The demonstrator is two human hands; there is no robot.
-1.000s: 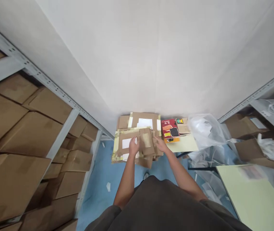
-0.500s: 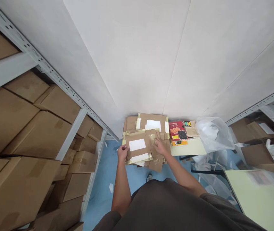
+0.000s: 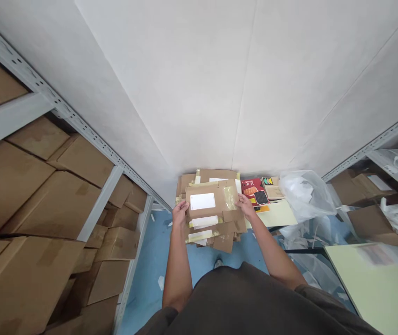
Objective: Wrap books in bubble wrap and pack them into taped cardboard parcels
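A flattened cardboard box [image 3: 202, 214] with a white label [image 3: 202, 201] and shiny clear tape at its right end is held between my two hands. My left hand [image 3: 179, 213] grips its left edge, fingers closed. Around the right edge, beside the tape, my right hand [image 3: 246, 206] is closed too. Beneath and behind lies a stack of flattened cardboard [image 3: 224, 243], with more white labels and yellowish tape along its edges. How far the held piece is above the stack, I cannot tell.
Right of the stack, a red book [image 3: 254, 190] and a tan book [image 3: 272, 188] lie on a pale green tabletop [image 3: 282, 214], beside a translucent plastic bin [image 3: 319, 200]. Shelving [image 3: 104, 200] full of cardboard boxes [image 3: 45, 200] stands at left. A white wall [image 3: 185, 93] rises behind.
My right hand has moved from the upper face of the cardboard to its right edge. The labelled piece has shifted up and right, its lower flap now spread toward me.
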